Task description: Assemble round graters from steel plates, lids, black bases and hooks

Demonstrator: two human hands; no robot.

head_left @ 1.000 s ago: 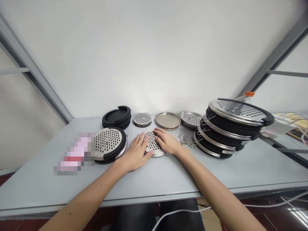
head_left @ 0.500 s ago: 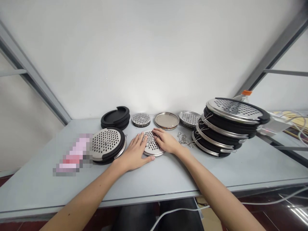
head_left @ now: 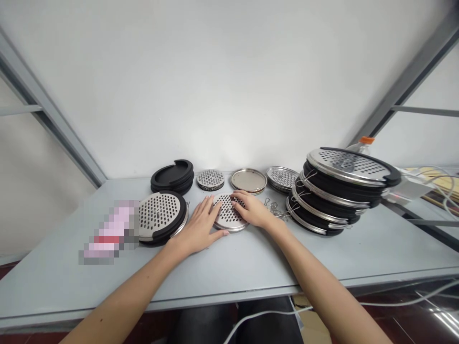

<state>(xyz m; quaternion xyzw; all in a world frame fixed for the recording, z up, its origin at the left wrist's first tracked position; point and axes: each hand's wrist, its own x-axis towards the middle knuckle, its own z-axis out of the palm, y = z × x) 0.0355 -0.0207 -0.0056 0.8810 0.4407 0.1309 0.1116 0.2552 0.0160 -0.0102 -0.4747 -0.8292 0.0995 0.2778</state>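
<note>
A round perforated metal plate (head_left: pixel 229 217) with a raised rim lies flat on the table in front of me. Across its left edge rests my left hand (head_left: pixel 201 224), fingers stretched out and thumb spread toward me. My right hand (head_left: pixel 254 210) lies over the plate's right side, its fingers slightly bent with the tips on the holes. Neither hand is closed around the plate. To the left sits a perforated disc in a black ring (head_left: pixel 161 215), close to my left hand. Several small wire clips (head_left: pixel 275 209) lie just right of my right hand.
Along the wall stand black rings (head_left: pixel 172 177), small perforated discs (head_left: pixel 211 178), shallow metal lids (head_left: pixel 248 180) and larger perforated plates (head_left: pixel 283 177). At the right leans a tall stack of ringed discs (head_left: pixel 333 200), with an orange-capped bottle (head_left: pixel 364 145) behind it. A blurred pink item (head_left: pixel 111 229) lies left.
The right hand's fingers have shifted slightly right and bent a little on the plate. My left hand has hardly moved. The view has tilted a touch.
</note>
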